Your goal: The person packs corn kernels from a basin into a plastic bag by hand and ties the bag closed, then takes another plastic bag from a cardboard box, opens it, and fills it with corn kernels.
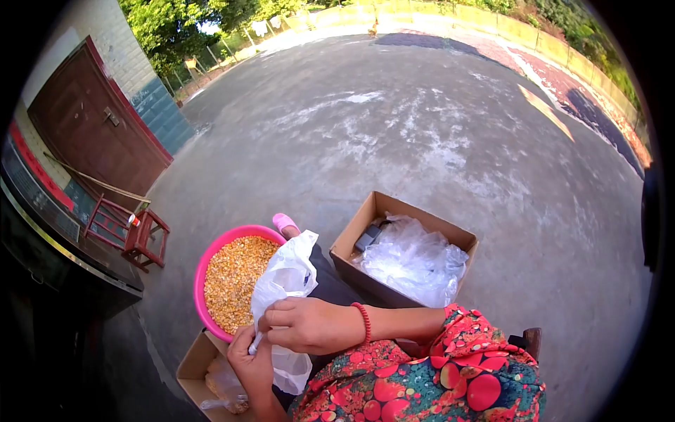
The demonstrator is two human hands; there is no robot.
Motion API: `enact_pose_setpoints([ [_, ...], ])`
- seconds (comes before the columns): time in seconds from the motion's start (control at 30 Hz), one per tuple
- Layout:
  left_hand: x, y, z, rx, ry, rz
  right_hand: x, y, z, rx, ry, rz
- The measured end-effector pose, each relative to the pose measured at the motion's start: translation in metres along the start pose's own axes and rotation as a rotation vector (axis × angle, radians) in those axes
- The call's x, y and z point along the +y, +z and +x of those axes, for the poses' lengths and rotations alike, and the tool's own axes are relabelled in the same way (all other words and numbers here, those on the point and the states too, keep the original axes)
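Note:
A white plastic bag (287, 271) is bunched between my two hands, its loose part spreading up over the basin's right side. My right hand (307, 325), with a red bead bracelet at the wrist, is closed on the gathered plastic. Just below and to the left, my left hand (247, 360) pinches a twisted part of the same bag. Beyond them stands a pink basin (200, 281) holding yellow corn kernels (235, 278). White plastic (290, 369) also shows under my right hand; whether it belongs to the same bag I cannot tell.
To the right, a cardboard box (351, 224) holds clear plastic bags (418, 260) and a dark grey block (368, 238). Another cardboard box (193, 366) at lower left contains clear bags with some corn (228, 387). A red wooden chair (144, 235) stands farther left, near a brown door (88, 116).

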State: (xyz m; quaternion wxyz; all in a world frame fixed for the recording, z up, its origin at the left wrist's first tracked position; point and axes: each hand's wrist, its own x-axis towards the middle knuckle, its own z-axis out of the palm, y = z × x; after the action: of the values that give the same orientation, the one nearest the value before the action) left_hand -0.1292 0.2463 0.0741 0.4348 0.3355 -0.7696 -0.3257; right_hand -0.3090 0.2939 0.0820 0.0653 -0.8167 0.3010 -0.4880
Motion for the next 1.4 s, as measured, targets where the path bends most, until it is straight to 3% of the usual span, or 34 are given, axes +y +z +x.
enact_pose_setpoints([
  [0.07,0.000,-0.003,-0.002,0.010,-0.014,0.052,0.009,0.005,-0.003,0.011,0.002,0.030],
  [0.17,-0.004,-0.006,-0.006,0.071,-0.229,-0.180,0.012,0.002,-0.005,0.014,0.102,-0.089],
  [0.3,-0.004,-0.008,-0.006,0.066,-0.245,-0.268,0.014,0.004,-0.006,-0.092,0.190,-0.251],
  [0.53,-0.028,-0.031,-0.002,0.246,-0.235,-0.281,0.010,-0.013,-0.006,-0.053,0.153,-0.046],
  [0.6,-0.034,-0.042,-0.001,0.338,-0.149,-0.254,0.010,-0.015,-0.011,-0.325,0.076,-0.078],
  [0.63,-0.044,-0.053,-0.001,0.346,-0.108,-0.185,0.007,-0.017,-0.010,-0.467,0.136,-0.100],
  [0.67,-0.045,-0.055,0.002,0.343,-0.107,-0.186,0.007,-0.015,-0.011,-0.465,0.137,-0.102],
  [0.73,-0.044,-0.059,0.006,0.571,-0.089,-0.325,0.009,-0.002,-0.017,-0.724,0.315,-0.126],
  [0.77,-0.042,-0.066,0.007,0.570,-0.039,-0.313,0.013,0.009,-0.020,-0.812,0.368,-0.128],
  [0.87,-0.025,-0.067,0.009,0.658,-0.129,-0.490,0.017,0.036,-0.036,-0.872,0.299,-0.084],
  [0.93,-0.029,-0.063,0.005,0.566,-0.139,-0.393,0.015,0.047,-0.040,-0.803,0.224,-0.045],
  [1.0,-0.026,-0.051,0.000,0.407,-0.141,-0.284,0.002,0.048,-0.027,-0.407,0.100,0.187],
  [1.03,-0.031,-0.043,-0.003,0.335,-0.126,-0.255,-0.004,0.041,-0.016,-0.577,0.194,0.230],
  [1.07,-0.035,-0.035,-0.006,0.263,-0.110,-0.225,0.002,0.051,-0.019,-0.578,0.195,0.228],
  [1.13,-0.013,-0.018,-0.008,0.106,0.034,-0.126,0.017,0.076,-0.035,-0.379,0.123,0.053],
  [1.17,-0.004,-0.013,-0.009,0.022,0.059,-0.063,0.016,0.070,-0.032,-0.046,0.085,0.109],
  [1.3,0.012,-0.006,-0.015,-0.057,0.076,-0.005,0.033,0.071,-0.045,0.029,0.179,0.016],
  [1.4,0.019,-0.002,-0.015,-0.076,0.141,0.083,0.041,0.067,-0.047,0.121,0.272,0.135],
])
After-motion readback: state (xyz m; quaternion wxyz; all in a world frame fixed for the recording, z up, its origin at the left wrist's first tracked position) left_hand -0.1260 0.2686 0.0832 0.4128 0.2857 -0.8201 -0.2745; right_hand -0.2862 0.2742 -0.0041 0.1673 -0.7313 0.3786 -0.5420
